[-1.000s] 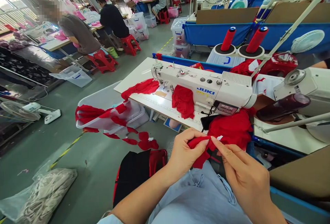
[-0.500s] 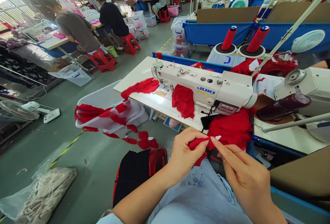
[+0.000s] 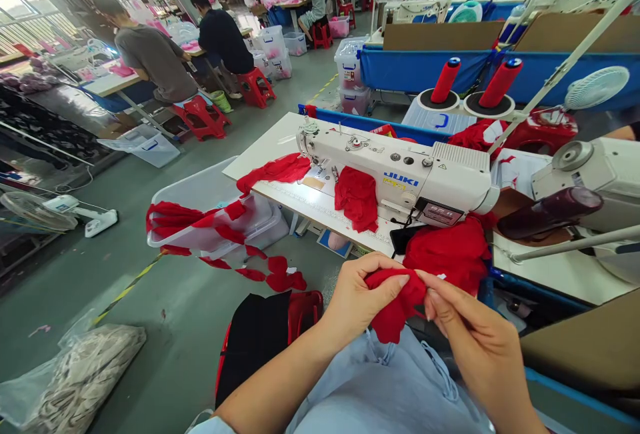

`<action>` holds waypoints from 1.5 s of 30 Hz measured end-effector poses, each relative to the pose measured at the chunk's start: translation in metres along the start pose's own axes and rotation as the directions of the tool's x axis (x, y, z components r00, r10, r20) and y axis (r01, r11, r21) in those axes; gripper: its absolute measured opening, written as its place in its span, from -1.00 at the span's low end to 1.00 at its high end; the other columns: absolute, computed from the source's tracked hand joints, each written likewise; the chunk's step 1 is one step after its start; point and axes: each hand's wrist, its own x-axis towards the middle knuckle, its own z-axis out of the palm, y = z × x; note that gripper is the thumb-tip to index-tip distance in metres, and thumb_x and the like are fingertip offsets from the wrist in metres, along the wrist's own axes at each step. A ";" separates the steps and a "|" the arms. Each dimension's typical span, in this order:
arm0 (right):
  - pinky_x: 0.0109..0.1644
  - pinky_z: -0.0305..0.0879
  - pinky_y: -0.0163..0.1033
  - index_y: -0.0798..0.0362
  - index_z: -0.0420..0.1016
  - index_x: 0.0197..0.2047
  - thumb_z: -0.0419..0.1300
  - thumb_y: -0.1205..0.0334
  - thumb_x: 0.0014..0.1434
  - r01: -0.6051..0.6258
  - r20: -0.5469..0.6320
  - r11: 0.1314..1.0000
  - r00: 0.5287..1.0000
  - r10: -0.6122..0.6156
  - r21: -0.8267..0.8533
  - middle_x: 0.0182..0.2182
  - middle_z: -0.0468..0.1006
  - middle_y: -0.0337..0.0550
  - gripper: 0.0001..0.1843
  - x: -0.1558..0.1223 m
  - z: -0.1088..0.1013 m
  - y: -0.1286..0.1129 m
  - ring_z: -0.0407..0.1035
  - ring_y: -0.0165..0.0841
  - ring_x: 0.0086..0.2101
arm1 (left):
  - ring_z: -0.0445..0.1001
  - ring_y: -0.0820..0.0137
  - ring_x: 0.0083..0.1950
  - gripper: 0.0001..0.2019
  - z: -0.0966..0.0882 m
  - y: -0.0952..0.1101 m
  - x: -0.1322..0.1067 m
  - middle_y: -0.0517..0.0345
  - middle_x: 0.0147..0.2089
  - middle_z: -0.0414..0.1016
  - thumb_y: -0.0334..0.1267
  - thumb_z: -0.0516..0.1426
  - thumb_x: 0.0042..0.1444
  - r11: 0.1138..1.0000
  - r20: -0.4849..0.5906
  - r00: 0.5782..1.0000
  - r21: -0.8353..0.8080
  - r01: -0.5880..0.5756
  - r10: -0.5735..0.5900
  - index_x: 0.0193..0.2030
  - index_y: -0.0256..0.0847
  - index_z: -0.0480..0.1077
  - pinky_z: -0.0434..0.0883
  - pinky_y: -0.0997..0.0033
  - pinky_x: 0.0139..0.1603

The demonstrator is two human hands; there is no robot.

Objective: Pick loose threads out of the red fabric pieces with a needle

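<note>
Close above my lap, my left hand (image 3: 367, 294) pinches a small piece of red fabric (image 3: 395, 317) between thumb and fingers. My right hand (image 3: 467, 324) grips the same piece at its right edge, fingertips pressed together. The piece hangs down below both hands. Just beyond them a heap of red fabric (image 3: 445, 251) lies at the table's front edge, with a small white tag showing near my right fingers. A white sewing machine (image 3: 400, 167) stands behind, with a red cloth bundle (image 3: 356, 197) before its arm and another red cloth (image 3: 277, 173) left of the needle.
A translucent bin (image 3: 195, 187) stands left of the table, a chain of red pieces hanging over its rim. Two red thread cones (image 3: 446, 81) rise behind the machine. A red stool (image 3: 306, 314) is at my left. Co-workers sit further back. A bag (image 3: 95, 374) lies on the floor.
The red piece has opened out and hangs lower between my hands. My right hand has shifted slightly down, its fingers more curled. The view has moved a little.
</note>
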 end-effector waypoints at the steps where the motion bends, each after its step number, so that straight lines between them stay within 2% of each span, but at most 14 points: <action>1: -0.44 0.34 -0.43 -0.23 0.56 0.08 0.14 0.42 0.24 0.088 0.026 0.993 0.996 -0.086 -0.081 -0.51 0.48 -0.29 -0.56 0.001 -0.001 -0.001 0.39 -0.49 -0.52 | 0.40 0.46 -0.36 -0.87 0.000 -0.001 0.000 0.14 -0.39 0.49 -0.24 0.27 0.06 1.000 -0.009 1.000 0.004 -0.003 0.003 -0.39 -0.29 0.52 0.33 0.49 -0.30; 3: -0.38 0.37 -0.43 -0.20 0.51 0.14 0.11 0.48 0.23 0.248 0.071 0.941 0.969 -0.238 -0.229 -0.44 0.52 -0.25 -0.49 0.003 -0.004 -0.003 0.42 -0.49 -0.48 | 0.40 0.46 -0.35 -0.89 -0.001 -0.002 0.000 0.14 -0.39 0.50 -0.27 0.26 0.06 0.999 -0.030 0.999 0.034 -0.027 0.028 -0.38 -0.28 0.53 0.33 0.49 -0.30; 6: -0.36 0.38 -0.44 -0.19 0.44 0.20 0.09 0.52 0.22 0.353 0.097 0.849 0.934 -0.344 -0.394 -0.38 0.56 -0.22 -0.43 0.004 -0.006 -0.004 0.46 -0.49 -0.45 | 0.41 0.45 -0.34 -0.94 0.000 -0.003 0.000 0.15 -0.38 0.50 -0.33 0.24 0.06 0.993 -0.046 0.996 0.093 -0.071 0.075 -0.37 -0.27 0.54 0.32 0.49 -0.29; 12: -0.33 0.37 -0.43 -0.20 0.40 0.23 0.08 0.53 0.23 0.372 0.115 0.776 0.923 -0.367 -0.510 -0.35 0.58 -0.22 -0.41 0.001 -0.006 -0.001 0.48 -0.48 -0.43 | 0.41 0.44 -0.33 -0.92 0.002 0.001 -0.001 0.14 -0.38 0.47 -0.40 0.21 0.05 0.966 -0.072 0.981 0.200 -0.164 0.182 -0.37 -0.24 0.57 0.31 0.47 -0.29; 16: -0.34 0.38 -0.42 -0.14 0.48 0.17 0.08 0.51 0.23 0.343 0.094 0.830 0.937 -0.338 -0.440 -0.37 0.58 -0.21 -0.47 0.004 -0.005 -0.003 0.48 -0.47 -0.44 | 0.40 0.44 -0.32 -0.91 0.002 0.001 -0.001 0.14 -0.37 0.46 -0.41 0.21 0.05 0.955 -0.068 0.973 0.219 -0.200 0.219 -0.36 -0.23 0.57 0.31 0.47 -0.28; 19: -0.38 0.38 -0.42 -0.13 0.55 0.10 0.11 0.46 0.24 0.254 0.068 0.929 0.967 -0.245 -0.269 -0.45 0.53 -0.23 -0.55 0.005 -0.002 -0.003 0.43 -0.47 -0.49 | 0.40 0.43 -0.33 -0.94 0.001 0.001 -0.001 0.14 -0.39 0.46 -0.37 0.23 0.05 0.969 -0.052 0.982 0.182 -0.169 0.181 -0.37 -0.25 0.56 0.31 0.46 -0.28; 23: -0.46 0.34 -0.41 -0.17 0.63 -0.01 0.20 0.33 0.22 -0.035 0.010 0.999 0.999 0.035 -0.003 -0.55 0.50 -0.27 -0.68 0.002 0.002 0.002 0.37 -0.48 -0.54 | 0.39 0.46 -0.35 -0.92 -0.001 0.000 0.000 0.15 -0.39 0.45 -0.31 0.24 0.08 0.983 -0.021 0.991 0.130 -0.128 0.132 -0.38 -0.27 0.54 0.30 0.48 -0.29; 25: -0.57 0.23 -0.43 -0.15 0.66 -0.09 0.27 0.22 0.18 -0.206 0.007 0.956 0.978 0.210 0.209 -0.61 0.47 -0.27 -0.77 0.001 0.006 0.005 0.29 -0.50 -0.61 | 0.38 0.47 -0.35 -0.90 -0.002 0.000 0.000 0.16 -0.39 0.44 -0.28 0.25 0.09 0.987 -0.002 0.993 0.114 -0.117 0.118 -0.37 -0.27 0.53 0.30 0.49 -0.29; 27: -0.66 0.09 -0.46 -0.14 0.69 -0.17 0.35 0.10 0.10 -0.337 0.039 0.843 0.934 0.355 0.420 -0.67 0.42 -0.27 -0.80 0.000 0.011 0.008 0.18 -0.55 -0.68 | 0.37 0.48 -0.35 -0.88 -0.003 0.000 0.000 0.17 -0.39 0.44 -0.25 0.25 0.10 0.990 0.015 0.996 0.104 -0.091 0.090 -0.36 -0.28 0.52 0.30 0.50 -0.30; 30: -0.68 0.00 -0.48 -0.15 0.70 -0.23 0.41 0.02 0.00 -0.410 0.086 0.727 0.894 0.439 0.552 -0.72 0.38 -0.29 -0.77 0.002 0.015 0.011 0.11 -0.58 -0.72 | 0.38 0.48 -0.35 -0.86 -0.004 0.001 0.000 0.16 -0.38 0.46 -0.23 0.24 0.11 0.997 0.031 0.999 0.079 -0.024 0.022 -0.35 -0.28 0.51 0.31 0.51 -0.30; 33: -0.66 0.10 -0.46 -0.14 0.70 -0.19 0.36 0.09 0.08 -0.351 0.063 0.835 0.931 0.360 0.423 -0.69 0.42 -0.27 -0.80 0.003 0.012 0.011 0.19 -0.55 -0.69 | 0.38 0.47 -0.35 -0.86 -0.004 -0.001 0.001 0.15 -0.38 0.47 -0.24 0.24 0.09 0.997 0.019 1.000 0.072 -0.012 0.011 -0.36 -0.29 0.51 0.32 0.50 -0.30; 37: -0.43 0.36 -0.42 -0.15 0.64 -0.05 0.22 0.32 0.21 -0.029 -0.019 1.000 0.999 0.029 0.001 -0.55 0.51 -0.26 -0.70 0.004 0.005 0.008 0.39 -0.48 -0.53 | 0.39 0.46 -0.35 -0.88 -0.004 -0.006 0.004 0.14 -0.39 0.48 -0.27 0.25 0.06 0.994 -0.042 0.998 0.104 -0.041 0.046 -0.38 -0.29 0.52 0.32 0.49 -0.29; 41: -0.33 0.37 -0.45 -0.15 0.49 0.16 0.11 0.48 0.25 0.259 0.013 0.925 0.964 -0.266 -0.277 -0.44 0.51 -0.26 -0.51 0.005 0.001 0.008 0.42 -0.50 -0.45 | 0.40 0.44 -0.34 -0.93 -0.003 -0.010 0.005 0.13 -0.40 0.49 -0.32 0.24 0.03 0.986 -0.102 0.992 0.158 -0.058 0.075 -0.39 -0.28 0.54 0.31 0.48 -0.30; 45: -0.31 0.36 -0.41 -0.14 0.39 0.25 0.07 0.53 0.25 0.386 0.116 0.808 0.920 -0.375 -0.445 -0.34 0.55 -0.20 -0.43 0.002 0.001 0.014 0.44 -0.47 -0.40 | 0.41 0.43 -0.34 -0.94 -0.001 -0.010 0.003 0.14 -0.39 0.49 -0.36 0.23 0.03 0.979 -0.129 0.985 0.184 -0.092 0.116 -0.40 -0.26 0.55 0.32 0.47 -0.28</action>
